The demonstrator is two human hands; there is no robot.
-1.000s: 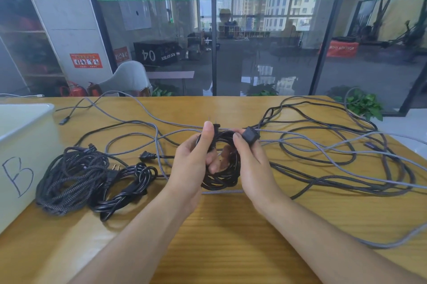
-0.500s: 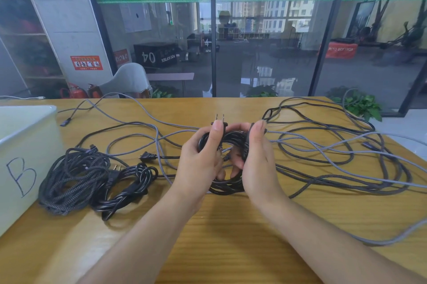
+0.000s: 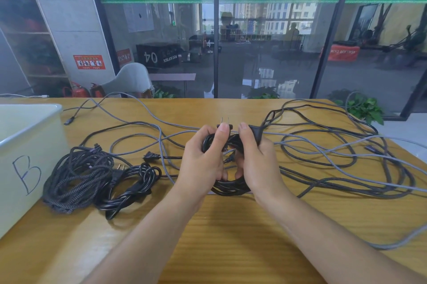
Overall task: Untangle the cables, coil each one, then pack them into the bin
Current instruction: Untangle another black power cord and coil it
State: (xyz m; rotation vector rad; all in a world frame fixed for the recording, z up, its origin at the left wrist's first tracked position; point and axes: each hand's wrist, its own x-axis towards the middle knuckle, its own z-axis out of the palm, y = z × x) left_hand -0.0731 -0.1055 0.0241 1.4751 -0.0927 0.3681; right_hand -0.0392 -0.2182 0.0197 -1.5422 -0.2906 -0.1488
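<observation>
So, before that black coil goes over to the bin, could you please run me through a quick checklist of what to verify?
1. Both hands grip the coil: left hand and right hand hold the black coil. Ok.
2. Plug tucked in: its prongs stick up above the left thumb. Not ok.
3. Coil free of the loose cables: hidden behind the hands. Cannot tell.
4. Bin within reach, open top: at the table's left edge. Ok.
5. Path to the bin: two coiled bundles lie between. Not ok.
</observation>
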